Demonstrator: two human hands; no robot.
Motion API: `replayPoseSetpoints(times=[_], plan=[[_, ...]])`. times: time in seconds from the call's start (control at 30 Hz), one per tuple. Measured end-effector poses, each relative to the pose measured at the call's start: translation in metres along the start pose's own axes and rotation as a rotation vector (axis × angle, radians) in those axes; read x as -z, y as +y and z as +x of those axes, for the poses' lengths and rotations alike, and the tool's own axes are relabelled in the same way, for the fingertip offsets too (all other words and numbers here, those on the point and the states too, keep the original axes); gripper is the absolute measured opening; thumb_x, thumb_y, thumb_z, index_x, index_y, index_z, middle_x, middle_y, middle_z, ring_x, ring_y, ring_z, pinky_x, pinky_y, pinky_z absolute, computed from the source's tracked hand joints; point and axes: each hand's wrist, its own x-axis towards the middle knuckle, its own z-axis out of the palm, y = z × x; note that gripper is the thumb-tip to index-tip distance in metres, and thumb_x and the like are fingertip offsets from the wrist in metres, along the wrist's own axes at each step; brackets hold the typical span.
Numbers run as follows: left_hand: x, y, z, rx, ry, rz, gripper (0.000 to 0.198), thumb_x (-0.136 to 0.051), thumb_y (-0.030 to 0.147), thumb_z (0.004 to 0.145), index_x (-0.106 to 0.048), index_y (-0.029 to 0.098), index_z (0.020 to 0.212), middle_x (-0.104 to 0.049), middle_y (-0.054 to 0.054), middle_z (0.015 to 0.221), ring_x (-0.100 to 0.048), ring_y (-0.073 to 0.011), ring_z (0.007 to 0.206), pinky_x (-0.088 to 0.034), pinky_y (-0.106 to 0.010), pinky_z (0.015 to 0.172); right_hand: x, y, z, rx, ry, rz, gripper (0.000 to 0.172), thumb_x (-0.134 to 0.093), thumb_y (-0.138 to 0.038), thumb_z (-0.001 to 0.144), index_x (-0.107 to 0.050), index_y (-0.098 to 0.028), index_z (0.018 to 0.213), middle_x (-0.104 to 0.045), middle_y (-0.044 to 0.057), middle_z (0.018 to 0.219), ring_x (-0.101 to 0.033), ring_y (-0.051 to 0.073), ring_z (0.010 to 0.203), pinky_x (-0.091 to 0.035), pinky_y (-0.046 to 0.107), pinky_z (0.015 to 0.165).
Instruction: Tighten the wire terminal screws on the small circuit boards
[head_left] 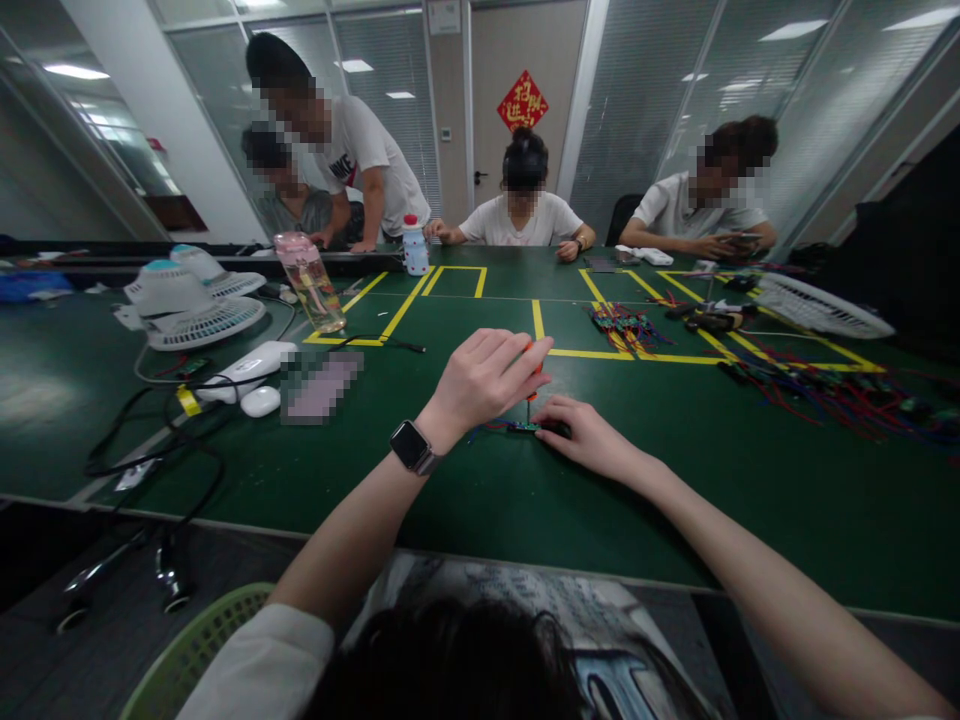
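Note:
My left hand (491,375), with a watch on its wrist, is closed around the orange handle of a screwdriver (532,396). The screwdriver stands nearly upright, its dark shaft pointing down at a small green circuit board (523,427) on the table. Most of the handle is hidden behind my fingers. At the board's right end, my right hand (581,432) rests low on the table, with thumb and fingertips gripping the edge. Thin coloured wires (486,428) run out from the board's left end. Whether the tip sits in a screw is too small to tell.
Bundles of wired boards (626,325) lie ahead to the right, near yellow tape lines (585,354) on the green table (450,510). On the left are a fan (202,320), a pink-topped bottle (311,285), a white power strip (251,370) and cables. Several people are across the table.

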Motion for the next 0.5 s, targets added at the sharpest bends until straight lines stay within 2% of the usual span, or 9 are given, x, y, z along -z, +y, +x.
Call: replayPoseSetpoints(times=[0.13, 0.3, 0.4, 0.5], plan=[[-0.001, 0.004, 0.002, -0.003, -0.054, -0.019, 0.037, -0.045, 0.017, 0.094, -0.049, 0.005, 0.129, -0.062, -0.016, 0.126, -0.060, -0.0232, 0.110, -0.049, -0.036, 0.092, -0.001, 0.001, 0.000, 0.003, 0.006, 0.007, 0.010, -0.059, -0.015, 0.085, -0.068, -0.016, 0.091, -0.063, 0.006, 0.089, -0.061, 0.019, 0.083, -0.049, 0.032, 0.077], [-0.002, 0.006, 0.002, 0.029, -0.079, -0.095, 0.038, -0.044, 0.018, 0.095, -0.049, 0.010, 0.131, -0.063, -0.013, 0.125, -0.061, -0.0236, 0.109, -0.049, -0.038, 0.090, -0.001, 0.002, 0.000, 0.010, 0.011, 0.011, 0.011, -0.059, -0.016, 0.086, -0.068, -0.016, 0.092, -0.063, 0.006, 0.089, -0.061, 0.019, 0.083, -0.049, 0.032, 0.077], [-0.006, 0.010, 0.001, 0.218, -0.029, -0.311, 0.034, -0.043, 0.020, 0.096, -0.053, 0.013, 0.127, -0.065, -0.013, 0.120, -0.061, -0.0220, 0.109, -0.049, -0.038, 0.091, -0.001, 0.001, 0.000, 0.003, 0.005, 0.008, 0.011, -0.059, -0.016, 0.086, -0.068, -0.017, 0.092, -0.063, 0.006, 0.090, -0.061, 0.019, 0.083, -0.049, 0.032, 0.076], [-0.012, 0.015, 0.002, 0.583, 0.058, -0.694, 0.027, -0.043, 0.021, 0.096, -0.060, 0.016, 0.117, -0.066, -0.010, 0.115, -0.062, -0.0190, 0.108, -0.049, -0.034, 0.094, 0.000, 0.000, 0.000, -0.005, -0.002, 0.001, 0.011, -0.060, -0.016, 0.085, -0.068, -0.016, 0.092, -0.062, 0.006, 0.090, -0.060, 0.019, 0.082, -0.048, 0.031, 0.075]])
